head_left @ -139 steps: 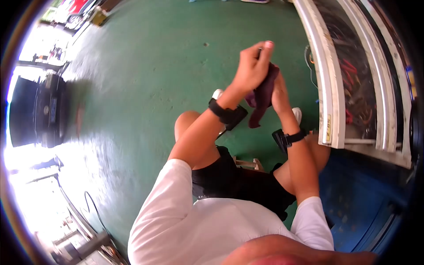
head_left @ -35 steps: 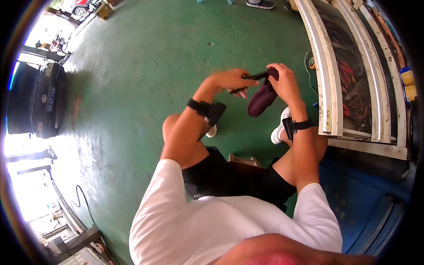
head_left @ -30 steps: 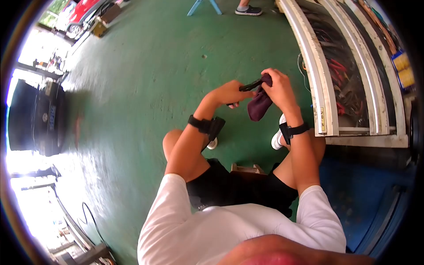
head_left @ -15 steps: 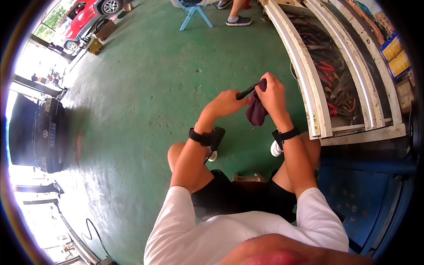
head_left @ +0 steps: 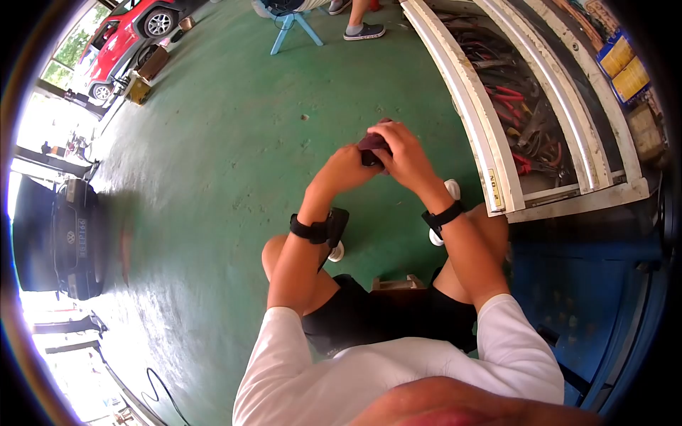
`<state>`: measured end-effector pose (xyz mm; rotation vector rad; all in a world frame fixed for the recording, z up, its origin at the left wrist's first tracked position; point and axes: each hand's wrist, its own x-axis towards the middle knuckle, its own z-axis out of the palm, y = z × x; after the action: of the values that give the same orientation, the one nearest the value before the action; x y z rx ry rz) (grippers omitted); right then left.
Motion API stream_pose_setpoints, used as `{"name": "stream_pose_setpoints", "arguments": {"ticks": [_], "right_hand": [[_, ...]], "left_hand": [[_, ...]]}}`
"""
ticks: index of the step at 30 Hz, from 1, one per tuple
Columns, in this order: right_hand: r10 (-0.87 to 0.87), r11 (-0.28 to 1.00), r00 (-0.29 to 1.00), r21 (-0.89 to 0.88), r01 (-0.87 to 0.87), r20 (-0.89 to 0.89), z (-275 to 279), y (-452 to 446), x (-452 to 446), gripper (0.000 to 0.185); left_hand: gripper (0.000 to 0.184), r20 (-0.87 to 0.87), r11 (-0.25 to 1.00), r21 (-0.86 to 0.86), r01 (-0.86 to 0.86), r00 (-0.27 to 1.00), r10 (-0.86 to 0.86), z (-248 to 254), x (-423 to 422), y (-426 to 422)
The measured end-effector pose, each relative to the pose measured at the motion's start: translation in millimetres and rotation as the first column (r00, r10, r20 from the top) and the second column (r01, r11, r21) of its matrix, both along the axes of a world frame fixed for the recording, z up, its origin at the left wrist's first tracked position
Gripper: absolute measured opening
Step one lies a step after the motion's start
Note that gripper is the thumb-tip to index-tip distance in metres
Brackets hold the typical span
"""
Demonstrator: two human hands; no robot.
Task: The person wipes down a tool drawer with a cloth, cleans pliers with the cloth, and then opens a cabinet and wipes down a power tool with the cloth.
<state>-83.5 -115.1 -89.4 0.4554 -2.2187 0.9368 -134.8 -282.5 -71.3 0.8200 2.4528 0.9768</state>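
Out in front of my knees, my two hands are close together. My right hand (head_left: 402, 155) is closed on a dark maroon cloth (head_left: 374, 142), which is bunched between the hands. My left hand (head_left: 345, 169) is closed on a slim dark tool (head_left: 369, 159); only a small dark part shows beneath the cloth, and its kind is hidden. The cloth is wrapped against the tool near the left fingers.
On the right stands an open drawer (head_left: 465, 92) with pliers and red-handled tools (head_left: 508, 106), beside a blue cabinet (head_left: 568, 312). Ahead, a person's foot (head_left: 364, 32) is near a light blue stool (head_left: 295, 32). Cars stand at left on the green floor (head_left: 213, 177).
My right hand has moved left with the cloth, closer to my left hand. The cloth hung down before and is now bunched up over the tool. The view has shifted slightly.
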Motion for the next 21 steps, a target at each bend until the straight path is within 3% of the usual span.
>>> {"name": "stream_pose_setpoints", "arguments": {"ticks": [1, 3, 4, 6, 7, 9, 13, 15, 17, 19, 21], "right_hand": [[0.001, 1.000, 1.000, 0.000, -0.001, -0.005, -3, 2, -3, 0.030], [-0.092, 0.984, 0.995, 0.147, 0.097, -0.042, -7, 13, -7, 0.024], [-0.100, 0.983, 0.994, 0.150, 0.105, -0.040, -9, 21, -10, 0.024], [-0.144, 0.989, 0.984, -0.028, 0.148, 0.105, -11, 31, -13, 0.019], [-0.150, 0.988, 0.983, -0.028, 0.153, 0.108, -10, 31, -11, 0.019], [-0.137, 0.948, 0.942, -0.234, 0.214, 0.307, -7, 27, -8, 0.016], [-0.039, 0.981, 0.988, -0.184, 0.066, 0.148, -10, 5, -3, 0.014], [-0.033, 0.965, 0.976, -0.249, 0.087, 0.215, -12, 3, -1, 0.015], [-0.106, 0.883, 0.943, -0.406, 0.236, 0.317, -14, 5, -6, 0.018], [-0.172, 0.856, 0.939, -0.426, 0.293, 0.299, -23, 11, -18, 0.022], [-0.135, 0.666, 0.945, -0.679, 0.309, 0.298, -29, 14, -27, 0.029]], "left_hand": [[0.046, -0.005, 1.000, 0.000, -0.001, 1.000, 0.001, -3, 1, -5], [0.044, -0.228, 0.994, -0.029, -0.106, 0.969, 0.097, -5, 2, -9], [0.044, -0.226, 0.995, -0.026, -0.098, 0.970, 0.089, 0, 0, -10], [0.042, -0.207, 0.976, -0.113, -0.184, 0.965, 0.158, 13, -1, -16], [0.042, -0.204, 0.977, -0.114, -0.178, 0.967, 0.153, 17, -2, -18], [0.043, -0.197, 0.980, -0.046, -0.193, 0.964, 0.180, 20, -5, -18], [0.044, -0.153, 0.990, -0.077, -0.121, 0.982, 0.108, 12, -7, -15], [0.044, -0.237, 0.988, -0.094, -0.121, 0.967, 0.096, 1, -6, -12], [0.043, -0.216, 0.982, -0.095, -0.166, 0.966, 0.142, 0, -6, -11], [0.043, -0.197, 0.971, -0.096, -0.218, 0.961, 0.196, -3, -7, -10], [0.042, -0.271, 0.983, 0.093, -0.156, 0.946, 0.176, -6, -6, -9]]}}
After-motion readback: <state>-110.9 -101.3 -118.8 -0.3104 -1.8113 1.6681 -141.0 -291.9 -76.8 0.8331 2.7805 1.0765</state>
